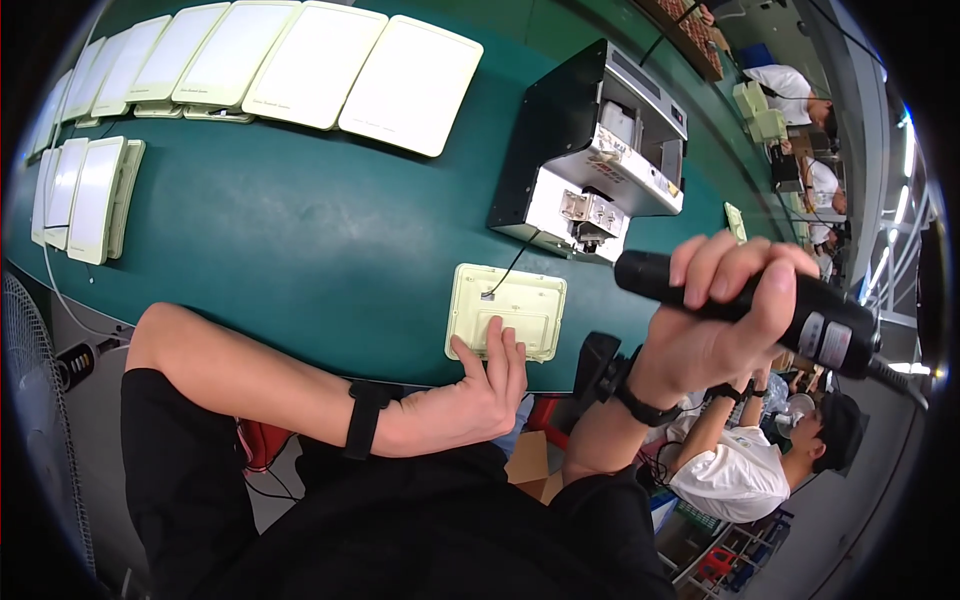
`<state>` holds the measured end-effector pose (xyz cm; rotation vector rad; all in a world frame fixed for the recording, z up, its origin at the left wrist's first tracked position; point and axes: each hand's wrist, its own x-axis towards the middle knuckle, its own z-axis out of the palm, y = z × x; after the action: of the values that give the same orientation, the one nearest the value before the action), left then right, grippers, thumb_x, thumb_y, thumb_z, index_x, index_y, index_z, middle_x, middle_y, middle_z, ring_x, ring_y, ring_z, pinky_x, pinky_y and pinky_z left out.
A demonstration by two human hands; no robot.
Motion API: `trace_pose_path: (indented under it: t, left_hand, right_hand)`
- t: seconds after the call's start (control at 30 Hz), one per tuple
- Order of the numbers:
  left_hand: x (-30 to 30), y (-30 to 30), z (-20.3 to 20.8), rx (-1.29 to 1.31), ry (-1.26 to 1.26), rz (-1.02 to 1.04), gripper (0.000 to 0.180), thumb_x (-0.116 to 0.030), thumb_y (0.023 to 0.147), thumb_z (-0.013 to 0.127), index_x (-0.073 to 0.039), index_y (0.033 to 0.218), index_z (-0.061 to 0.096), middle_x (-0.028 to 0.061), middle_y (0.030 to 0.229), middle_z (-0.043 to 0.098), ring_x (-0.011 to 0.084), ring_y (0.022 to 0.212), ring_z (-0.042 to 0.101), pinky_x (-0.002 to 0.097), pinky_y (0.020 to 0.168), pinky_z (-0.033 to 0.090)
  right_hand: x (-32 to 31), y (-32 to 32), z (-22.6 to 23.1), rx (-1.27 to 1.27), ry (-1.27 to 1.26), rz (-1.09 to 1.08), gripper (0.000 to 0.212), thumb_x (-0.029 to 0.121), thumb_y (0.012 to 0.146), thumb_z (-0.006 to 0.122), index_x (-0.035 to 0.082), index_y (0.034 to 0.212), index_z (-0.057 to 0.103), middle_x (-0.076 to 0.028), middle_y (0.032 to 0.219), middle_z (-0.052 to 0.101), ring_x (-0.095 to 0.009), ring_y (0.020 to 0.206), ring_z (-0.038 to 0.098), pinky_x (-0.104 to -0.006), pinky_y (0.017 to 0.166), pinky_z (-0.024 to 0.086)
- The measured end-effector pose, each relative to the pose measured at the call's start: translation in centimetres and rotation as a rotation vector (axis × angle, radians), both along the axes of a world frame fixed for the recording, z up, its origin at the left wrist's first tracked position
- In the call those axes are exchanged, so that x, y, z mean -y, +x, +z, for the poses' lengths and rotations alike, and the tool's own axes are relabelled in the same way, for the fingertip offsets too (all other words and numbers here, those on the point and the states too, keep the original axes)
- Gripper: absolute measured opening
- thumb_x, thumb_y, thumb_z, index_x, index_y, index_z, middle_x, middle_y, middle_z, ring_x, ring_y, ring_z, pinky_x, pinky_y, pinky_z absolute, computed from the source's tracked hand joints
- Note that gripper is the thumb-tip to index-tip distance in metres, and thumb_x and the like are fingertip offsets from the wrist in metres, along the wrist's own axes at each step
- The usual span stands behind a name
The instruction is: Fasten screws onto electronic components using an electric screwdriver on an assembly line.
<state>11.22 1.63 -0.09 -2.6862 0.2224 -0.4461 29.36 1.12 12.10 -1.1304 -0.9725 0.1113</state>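
My right hand (pixel 735 300) is wrapped around a black electric screwdriver (pixel 835 335), raised above the bench at the right. The tool lies tilted in the grip, a cord leaving its right end. My left hand (pixel 485 395) has its fingers stretched out, the tips resting on a pale yellow-green plastic housing (pixel 465 300) near the bench's front edge. Its recessed inner side faces up. A thin black cable (pixel 517 262) runs to a small slot in the housing. Behind it stands a black and silver box-shaped machine (pixel 555 150) with a small metal mechanism low on its front.
Flat panels with white faces (pixel 410 85) line the far left of the green bench (pixel 300 220); a smaller stack (pixel 95 200) leans nearer. A fan (pixel 40 400) stands at the left. A co-worker in a white shirt (pixel 735 470) sits at the right, others further back.
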Motion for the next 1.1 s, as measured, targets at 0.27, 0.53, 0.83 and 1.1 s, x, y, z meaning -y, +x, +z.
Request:
trace_pose_path:
  t: [0.27, 0.53, 0.83, 1.1]
  left_hand:
    - [0.0, -0.3, 0.0, -0.003, 0.010, 0.005, 0.042, -0.019, 0.092, 0.051, 0.010, 0.116, 0.070, 0.0307, 0.105, 0.072, 0.0429, 0.101, 0.073, 0.0419, 0.060, 0.062]
    - [0.2, 0.1, 0.0, -0.010, 0.036, -0.001, 0.041, -0.018, 0.091, 0.053, 0.009, 0.116, 0.071, 0.0281, 0.106, 0.073, 0.0423, 0.102, 0.073, 0.0409, 0.059, 0.061]
    - [0.2, 0.3, 0.0, -0.052, 0.065, -0.013, 0.041, -0.019, 0.095, 0.050, 0.009, 0.117, 0.069, 0.0282, 0.107, 0.072, 0.0439, 0.103, 0.073, 0.0437, 0.060, 0.062]
    - [0.2, 0.3, 0.1, -0.059, 0.030, -0.010, 0.041, -0.019, 0.094, 0.051, 0.008, 0.118, 0.070, 0.0283, 0.107, 0.072, 0.0436, 0.102, 0.073, 0.0434, 0.059, 0.061]
  right_hand:
    - [5.8, -0.3, -3.3, -0.016, -0.043, 0.006, 0.020, 0.022, 0.099, 0.058, 0.006, 0.109, 0.051, -0.003, 0.062, 0.044, -0.013, 0.046, 0.041, -0.0310, 0.043, 0.038]
    - [7.1, -0.1, -4.1, -0.030, -0.046, -0.026, 0.020, 0.021, 0.099, 0.057, 0.006, 0.109, 0.049, -0.004, 0.060, 0.044, -0.014, 0.043, 0.040, -0.0312, 0.041, 0.039]
    - [7.7, 0.3, -4.6, -0.084, -0.044, -0.017, 0.021, 0.022, 0.100, 0.056, 0.008, 0.109, 0.044, -0.004, 0.061, 0.045, -0.015, 0.044, 0.042, -0.0330, 0.044, 0.041]
    - [8.2, 0.1, -4.0, -0.096, -0.061, 0.025, 0.024, 0.024, 0.100, 0.058, 0.009, 0.109, 0.042, -0.005, 0.062, 0.047, -0.016, 0.046, 0.044, -0.0344, 0.047, 0.044]
